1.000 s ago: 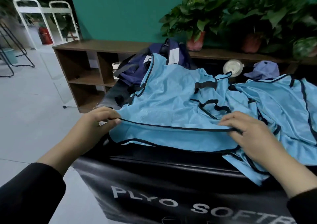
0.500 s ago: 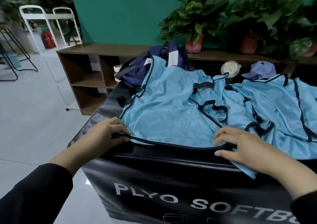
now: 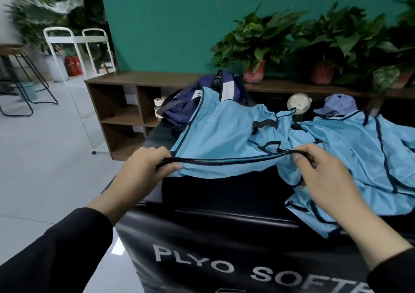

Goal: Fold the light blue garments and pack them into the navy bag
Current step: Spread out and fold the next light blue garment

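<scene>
head view, one entry. item: light blue garment [image 3: 224, 135], thin slick mesh with navy binding, spread on the black plyo box [image 3: 224, 268] in front of me, its far end lying against the navy bag [image 3: 186, 106]. my left hand [image 3: 143, 171] pinches the bound hem at the box's left edge, fingers curled round it; my right hand [image 3: 323, 180] pinches the same hem toward the box's middle, thumb over the trim, so the edge hangs lifted and slack between them. handling, as i judge it: very light, limp, slippery, no stiffness to keep a crease; best taken by the binding, at the corners. count: light blue garments, at least two, the second garment [image 3: 363, 158] heaped on the box's right side, overlaps make more uncertain; navy bag, one, at the box's far edge.
</scene>
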